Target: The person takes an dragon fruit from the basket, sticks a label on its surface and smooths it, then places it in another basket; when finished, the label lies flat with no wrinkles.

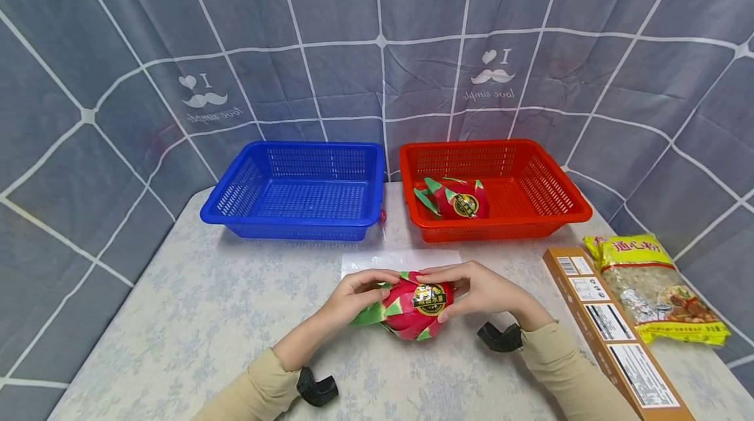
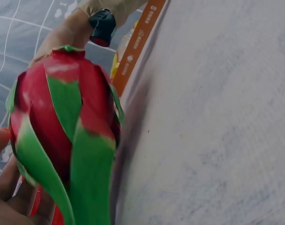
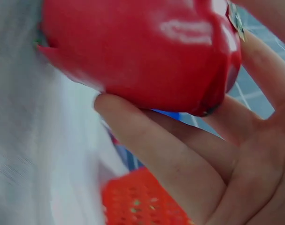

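Observation:
A pink-red dragon fruit [image 1: 406,319] with green scales and a round black-and-gold sticker is at the front middle of the table. My left hand [image 1: 357,295] holds its leafy left end, thumb and fingers about it. At the other end my right hand [image 1: 485,287] grips it, with the thumb near the sticker and the fingers over the far side. In the left wrist view the long green scales of the dragon fruit [image 2: 62,122] point toward that wrist. The right wrist view shows fingers [image 3: 147,140] against the underside of the smooth red skin [image 3: 133,51].
Behind stand a blue basket [image 1: 294,228] and a red basket [image 1: 489,231], the latter holding another dragon fruit [image 1: 468,201]. A small red lollipop-like item [image 1: 383,216] lies between them. A white sheet [image 1: 406,257] lies behind the hands. Rightward are a long brown box [image 1: 612,336] and a yellow food bag [image 1: 660,290].

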`<action>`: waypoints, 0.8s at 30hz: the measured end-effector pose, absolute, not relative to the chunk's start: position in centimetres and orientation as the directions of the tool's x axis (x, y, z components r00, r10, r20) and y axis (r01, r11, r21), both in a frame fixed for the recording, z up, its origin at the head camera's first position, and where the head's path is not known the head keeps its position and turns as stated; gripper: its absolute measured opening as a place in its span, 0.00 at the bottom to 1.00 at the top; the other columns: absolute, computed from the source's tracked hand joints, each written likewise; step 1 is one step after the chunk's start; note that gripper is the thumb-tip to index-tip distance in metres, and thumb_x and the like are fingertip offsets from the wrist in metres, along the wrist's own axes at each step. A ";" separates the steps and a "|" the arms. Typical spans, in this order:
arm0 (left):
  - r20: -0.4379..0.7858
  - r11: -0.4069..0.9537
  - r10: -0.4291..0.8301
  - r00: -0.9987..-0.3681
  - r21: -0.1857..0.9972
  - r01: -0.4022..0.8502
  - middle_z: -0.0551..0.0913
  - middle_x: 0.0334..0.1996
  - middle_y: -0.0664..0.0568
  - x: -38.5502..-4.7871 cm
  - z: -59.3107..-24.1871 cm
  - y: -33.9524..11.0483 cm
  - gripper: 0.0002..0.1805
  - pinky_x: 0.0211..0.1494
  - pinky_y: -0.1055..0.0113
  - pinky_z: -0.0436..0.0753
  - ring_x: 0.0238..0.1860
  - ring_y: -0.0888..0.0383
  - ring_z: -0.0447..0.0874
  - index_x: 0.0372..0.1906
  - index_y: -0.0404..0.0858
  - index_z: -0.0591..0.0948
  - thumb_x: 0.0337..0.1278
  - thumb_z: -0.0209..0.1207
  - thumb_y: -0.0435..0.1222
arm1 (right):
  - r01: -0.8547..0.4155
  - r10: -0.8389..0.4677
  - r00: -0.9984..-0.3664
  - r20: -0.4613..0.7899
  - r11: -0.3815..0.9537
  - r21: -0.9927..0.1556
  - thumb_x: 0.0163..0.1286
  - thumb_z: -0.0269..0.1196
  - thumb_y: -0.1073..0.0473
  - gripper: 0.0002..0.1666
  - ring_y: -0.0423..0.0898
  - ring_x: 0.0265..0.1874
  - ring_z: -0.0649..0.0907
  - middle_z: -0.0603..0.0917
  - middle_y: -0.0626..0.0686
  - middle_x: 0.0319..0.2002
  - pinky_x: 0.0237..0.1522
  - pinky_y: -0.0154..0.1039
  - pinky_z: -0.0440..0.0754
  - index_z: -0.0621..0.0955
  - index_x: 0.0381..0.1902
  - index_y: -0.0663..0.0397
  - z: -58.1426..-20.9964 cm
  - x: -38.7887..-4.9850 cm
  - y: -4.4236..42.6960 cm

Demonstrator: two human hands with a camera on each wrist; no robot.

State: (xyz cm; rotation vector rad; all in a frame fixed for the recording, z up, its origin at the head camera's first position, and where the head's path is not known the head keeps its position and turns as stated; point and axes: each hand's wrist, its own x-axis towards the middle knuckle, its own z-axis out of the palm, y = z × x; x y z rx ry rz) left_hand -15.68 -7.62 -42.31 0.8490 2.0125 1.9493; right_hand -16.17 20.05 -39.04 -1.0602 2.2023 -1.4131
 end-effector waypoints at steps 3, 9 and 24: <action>0.234 -0.046 0.512 -0.826 0.968 0.246 0.78 0.51 0.34 -15.9 -42.3 -7.7 0.14 0.53 0.69 0.75 0.51 0.56 0.78 0.49 0.24 0.78 0.59 0.56 0.27 | -0.397 -0.739 -0.661 0.131 0.197 -0.896 0.53 0.72 0.60 0.36 0.43 0.53 0.77 0.73 0.57 0.62 0.43 0.44 0.82 0.75 0.61 0.56 -38.3 -16.4 21.4; 0.189 -0.058 0.385 -0.903 0.982 0.181 0.78 0.47 0.33 -17.1 -41.9 -7.8 0.15 0.51 0.65 0.77 0.45 0.56 0.80 0.51 0.22 0.75 0.64 0.51 0.29 | -0.474 -0.672 -0.696 0.254 0.164 -0.865 0.54 0.68 0.71 0.37 0.43 0.47 0.80 0.76 0.44 0.59 0.42 0.40 0.82 0.72 0.63 0.58 -36.0 -16.7 25.3; 0.132 -0.100 0.412 -0.902 0.990 0.099 0.74 0.51 0.27 -20.8 -40.0 -1.9 0.20 0.47 0.52 0.80 0.45 0.42 0.81 0.59 0.27 0.68 0.63 0.51 0.27 | -0.144 0.076 -0.980 0.185 0.375 -0.916 0.59 0.69 0.56 0.38 0.37 0.46 0.76 0.74 0.47 0.59 0.39 0.23 0.76 0.69 0.67 0.36 -31.4 -22.5 31.6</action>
